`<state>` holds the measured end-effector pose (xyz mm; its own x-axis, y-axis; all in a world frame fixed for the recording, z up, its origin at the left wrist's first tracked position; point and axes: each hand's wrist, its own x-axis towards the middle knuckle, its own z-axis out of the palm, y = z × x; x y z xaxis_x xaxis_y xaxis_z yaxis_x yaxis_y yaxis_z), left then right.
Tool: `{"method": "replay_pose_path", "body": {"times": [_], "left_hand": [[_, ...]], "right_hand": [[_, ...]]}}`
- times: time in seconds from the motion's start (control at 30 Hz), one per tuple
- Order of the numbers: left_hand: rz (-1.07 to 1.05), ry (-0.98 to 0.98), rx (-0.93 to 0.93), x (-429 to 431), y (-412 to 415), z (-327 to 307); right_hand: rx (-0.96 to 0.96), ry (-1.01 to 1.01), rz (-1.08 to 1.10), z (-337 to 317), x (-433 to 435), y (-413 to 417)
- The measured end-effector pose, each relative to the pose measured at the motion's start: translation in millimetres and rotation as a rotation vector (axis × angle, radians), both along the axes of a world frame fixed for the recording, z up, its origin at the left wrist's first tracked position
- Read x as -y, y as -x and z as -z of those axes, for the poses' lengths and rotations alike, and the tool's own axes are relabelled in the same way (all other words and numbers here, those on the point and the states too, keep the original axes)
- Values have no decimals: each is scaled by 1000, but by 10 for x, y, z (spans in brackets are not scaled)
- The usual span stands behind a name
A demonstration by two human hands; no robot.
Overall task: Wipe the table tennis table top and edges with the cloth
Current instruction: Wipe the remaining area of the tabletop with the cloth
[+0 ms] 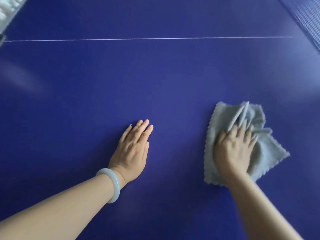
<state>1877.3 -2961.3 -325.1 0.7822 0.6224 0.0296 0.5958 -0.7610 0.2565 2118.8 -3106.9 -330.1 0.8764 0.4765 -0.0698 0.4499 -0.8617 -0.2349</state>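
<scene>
The blue table tennis table top (155, 80) fills the view, crossed by a thin white centre line (138, 39). A crumpled grey cloth (230, 116) lies on the table at the right. My right hand (233, 149) presses down on the cloth with fingers spread over its folds; the image is blurred there. My left hand (134, 149) rests flat on the bare table, fingers straight and together, to the left of the cloth. A pale bangle (112, 184) circles my left wrist.
The net (306, 16) runs across the top right corner. The table's far left edge (5, 34) shows at the top left, with blurred white objects (8, 4) beyond it.
</scene>
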Motion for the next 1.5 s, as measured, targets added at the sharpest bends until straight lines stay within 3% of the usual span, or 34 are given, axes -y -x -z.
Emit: {"method": "replay_pose_path", "body": {"times": [0.17,0.33,0.4,0.53,0.6,0.67,0.77,0.87,0.93,1.0,1.1,1.17,1.37,1.5], "left_hand": [[13,-13,-15,-13,-24,-18],[24,-16,-23,-14,6,35],[32,-28,-30,-10,8,36],[28,-24,-37,-2,-10,-6],[22,-18,-54,6,-17,-19],[21,-20,-62,-6,-20,-35],[33,-33,-40,-1,-30,-73],[7,-45,-57,14,-136,-113],[-41,-45,-35,8,-315,-129],[-41,-33,-14,-22,-589,-148],[-32,-46,-31,-146,-1140,-111],[-88,-46,-39,-268,-1507,-67],[-259,-29,23,-407,-1860,66],[-251,-26,28,-412,-1856,55]], "right_hand": [[43,76,-426,34,-598,935],[44,-83,-751,-69,-1167,144],[147,-89,-647,-64,-1090,-298],[-31,-6,19,-37,-563,-548],[-4,-5,55,5,-417,-124],[27,-10,-63,19,-444,394],[29,-33,-419,42,-690,847],[-27,-82,-791,-2,-1051,597],[-29,-102,-920,-44,-1216,161],[21,-107,-835,-56,-1240,-334],[51,-30,-363,-46,-949,-963],[15,6,-181,-48,-663,-1076],[14,90,-156,9,-113,-544],[-1,115,-362,-47,-572,-363]]}}
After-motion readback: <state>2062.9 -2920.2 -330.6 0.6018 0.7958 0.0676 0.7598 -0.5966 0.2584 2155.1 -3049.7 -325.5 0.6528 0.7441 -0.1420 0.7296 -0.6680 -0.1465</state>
